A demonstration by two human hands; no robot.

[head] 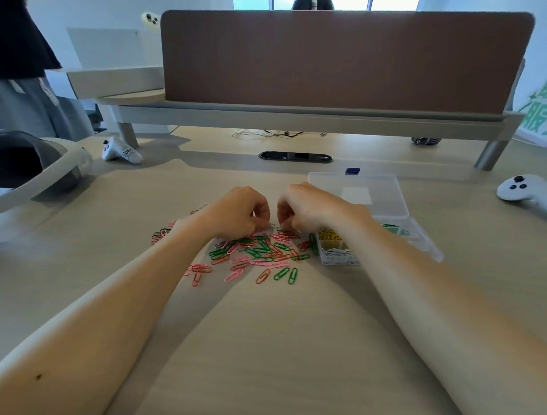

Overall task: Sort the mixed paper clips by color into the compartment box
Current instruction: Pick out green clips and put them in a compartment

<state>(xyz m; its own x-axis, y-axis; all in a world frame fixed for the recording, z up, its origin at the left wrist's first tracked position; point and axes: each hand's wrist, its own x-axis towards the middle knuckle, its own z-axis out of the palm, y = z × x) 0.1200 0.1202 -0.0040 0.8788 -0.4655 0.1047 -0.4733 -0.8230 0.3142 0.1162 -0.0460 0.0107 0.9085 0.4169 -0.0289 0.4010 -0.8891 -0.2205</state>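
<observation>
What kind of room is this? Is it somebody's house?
Probably an office, not a house. The wooden desk has a tall brown divider screen along its back and a cable slot cut into its top, like shared work desks. A headset and a white controller lie nearby.

Light wooden desk, brown divider panel, bright windows behind

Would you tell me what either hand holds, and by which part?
Cannot tell: left hand and right hand curl over the coloured wire paper clips.
</observation>
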